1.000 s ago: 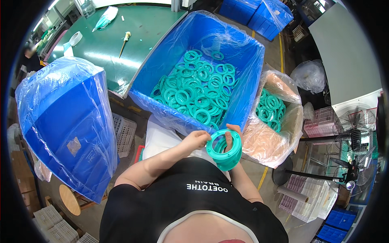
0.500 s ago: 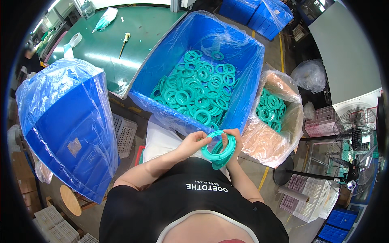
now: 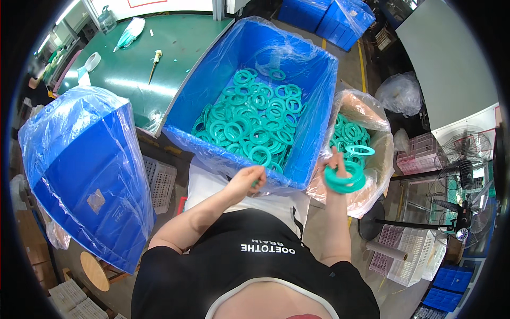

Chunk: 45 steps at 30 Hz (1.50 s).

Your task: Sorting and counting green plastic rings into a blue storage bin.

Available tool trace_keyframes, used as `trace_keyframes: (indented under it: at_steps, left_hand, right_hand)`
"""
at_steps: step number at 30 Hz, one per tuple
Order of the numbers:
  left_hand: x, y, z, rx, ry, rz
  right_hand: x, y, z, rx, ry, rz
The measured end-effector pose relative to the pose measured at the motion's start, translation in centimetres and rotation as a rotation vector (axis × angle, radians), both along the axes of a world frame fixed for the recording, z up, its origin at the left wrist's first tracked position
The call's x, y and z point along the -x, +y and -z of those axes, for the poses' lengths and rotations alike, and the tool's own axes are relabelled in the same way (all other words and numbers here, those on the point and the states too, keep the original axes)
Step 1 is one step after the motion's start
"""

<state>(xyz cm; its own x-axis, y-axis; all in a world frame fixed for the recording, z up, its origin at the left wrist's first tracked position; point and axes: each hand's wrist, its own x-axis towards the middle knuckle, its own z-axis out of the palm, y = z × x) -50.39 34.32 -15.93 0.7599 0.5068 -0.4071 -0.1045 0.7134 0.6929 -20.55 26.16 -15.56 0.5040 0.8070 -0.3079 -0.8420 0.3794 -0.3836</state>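
My left hand [image 3: 248, 182] is closed in front of the near wall of the blue bin, and a small teal bit shows between its fingers. What that bit belongs to cannot be made out. My right hand [image 3: 338, 162] is at the near left edge of the plastic-lined box [image 3: 376, 182], fingers stretched out and somewhat blurred. Several teal rings [image 3: 345, 184] hang looped around this hand. One loose teal ring [image 3: 360, 150] is in the air over the box, apart from the fingertips. More teal rings [image 3: 350, 131] lie inside the box.
The film-lined blue bin [image 3: 183, 133] ahead holds a heap of teal rings [image 3: 249, 114]. Left of it stands a green table [image 3: 175, 40] with a tape roll [image 3: 93, 61]. A film-covered blue bin [image 3: 90, 186] is at left, a fan [image 3: 461, 212] at right.
My hands have moved apart from the rings they held together. My right hand has gone right to the box with rings around it, and one ring has left it. My left hand has closed.
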Motion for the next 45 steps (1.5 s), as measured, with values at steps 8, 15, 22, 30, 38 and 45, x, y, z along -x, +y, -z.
trace_keyframes:
  at_steps: [8,15,22,30,38,45]
  left_hand:
    - [-2.4,-2.3,-1.4,-0.169,0.089,0.105]
    - [-1.9,-2.6,-0.9,-0.435,0.125,0.059]
    - [-0.5,-0.8,-2.6,0.407,-0.220,0.222]
    - [0.2,-1.3,-2.6,0.952,-0.527,0.229]
    - [-0.6,-2.9,-2.3,0.565,-0.492,0.277]
    - [-0.5,-3.7,-3.2,0.660,-0.611,0.393]
  right_hand:
    - [11.3,-0.2,-2.9,0.091,-0.855,-0.404]
    - [13.0,-0.4,-1.2,0.267,-0.800,-0.487]
    - [12.9,-0.5,-1.5,0.096,-0.754,-0.421]
    - [11.9,-1.1,-0.9,-0.040,-0.880,-0.480]
    - [10.3,-1.0,-1.4,-0.186,-0.941,-0.658]
    - [10.1,-1.8,-3.3,-0.254,-0.848,-0.732]
